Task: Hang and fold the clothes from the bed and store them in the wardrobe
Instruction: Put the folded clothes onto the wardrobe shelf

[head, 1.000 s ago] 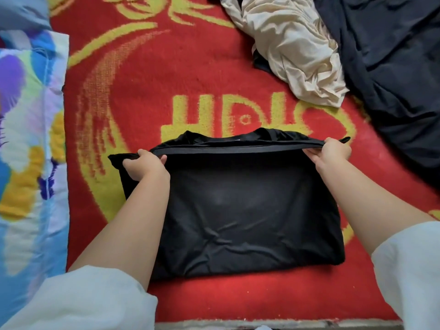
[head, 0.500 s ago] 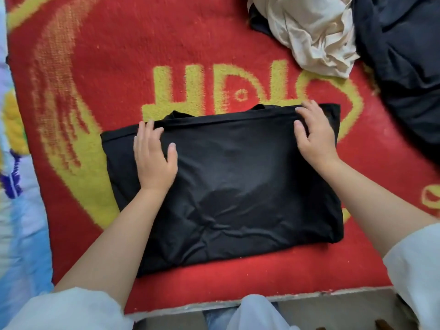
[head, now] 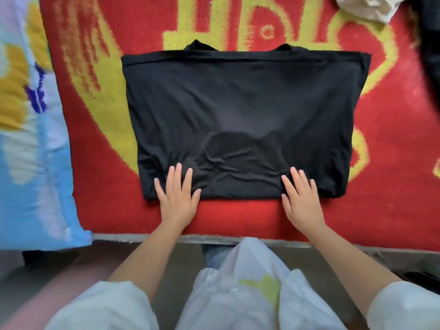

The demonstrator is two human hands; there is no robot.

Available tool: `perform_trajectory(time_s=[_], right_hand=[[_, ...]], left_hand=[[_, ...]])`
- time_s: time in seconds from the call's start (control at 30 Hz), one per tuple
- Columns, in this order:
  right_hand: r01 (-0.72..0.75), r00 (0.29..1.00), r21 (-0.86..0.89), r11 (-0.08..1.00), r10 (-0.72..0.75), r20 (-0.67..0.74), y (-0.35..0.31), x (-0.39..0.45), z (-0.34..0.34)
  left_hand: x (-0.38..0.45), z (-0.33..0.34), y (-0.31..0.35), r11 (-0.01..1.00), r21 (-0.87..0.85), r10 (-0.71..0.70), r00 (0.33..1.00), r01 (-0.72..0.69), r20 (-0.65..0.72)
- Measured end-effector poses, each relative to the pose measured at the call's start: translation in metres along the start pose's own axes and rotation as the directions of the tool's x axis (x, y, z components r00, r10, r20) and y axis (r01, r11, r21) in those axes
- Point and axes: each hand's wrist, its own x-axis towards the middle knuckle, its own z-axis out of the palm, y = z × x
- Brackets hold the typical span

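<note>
A black garment (head: 242, 110) lies folded into a wide rectangle on the red and yellow bed blanket (head: 238, 215). My left hand (head: 177, 196) lies flat with straight fingers on the garment's near edge, left of centre. My right hand (head: 301, 198) lies flat the same way on the near edge, right of centre. Both palms reach over onto the blanket. Neither hand holds anything.
A crumpled cream garment (head: 366, 5) shows at the top right, with a dark garment (head: 428, 55) beside it at the right edge. A blue floral pillow (head: 28, 144) lies along the left. The bed's near edge (head: 214, 239) runs just below my hands.
Both hands let go of the garment's far edge after folding it down, then slid back to press flat on its near edge. The view tilted down toward the bed's edge.
</note>
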Motion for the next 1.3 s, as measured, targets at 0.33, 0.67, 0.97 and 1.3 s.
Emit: perform_trajectory(time_s=[0.33,0.67,0.97,1.3], right_hand=[[0.177,0.977,-0.139,0.974,-0.157,0.143,-0.038,-0.012,-0.003],[0.222,0.967,-0.061,0.973,-0.212,0.138,-0.093,-0.013,0.016],[-0.176,0.971,0.174,0.969,0.2,-0.131,-0.044,-0.016,0.001],[-0.493,0.571,0.87,0.007,0.756,0.318,0.053,-0.016,-0.029]], left_hand=[[-0.019,-0.029,-0.029,0.301,-0.68,-0.769,0.592,0.669,0.242],[-0.02,-0.031,-0.076,-0.067,-0.759,-0.683,0.524,0.648,0.508],[-0.011,-0.034,-0.058,0.487,-0.388,-0.738,0.606,0.782,0.296],[0.035,-0.05,0.083,0.982,-0.159,0.07,0.98,-0.101,-0.188]])
